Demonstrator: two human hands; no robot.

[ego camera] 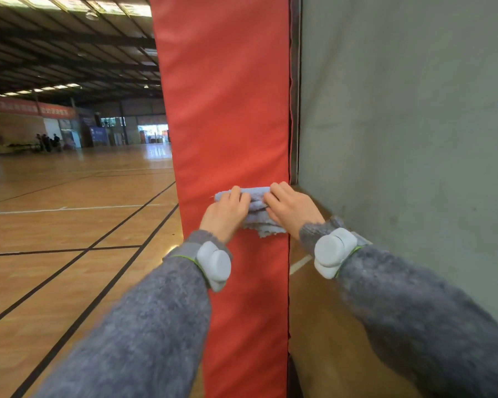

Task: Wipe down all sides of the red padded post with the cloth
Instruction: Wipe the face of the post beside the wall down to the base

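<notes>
Fuzzy grey knit sleeves (144,326), white wrist-worn devices (217,264) (green-edged grey straps), both arms

red padded post (227,110): 1 | cloth (260,222): 1 | hands (226,214) (292,211): 2 | white wrist devices (216,264) (332,251): 2 | grey sleeves (144,334) (414,305): 2
</notes>
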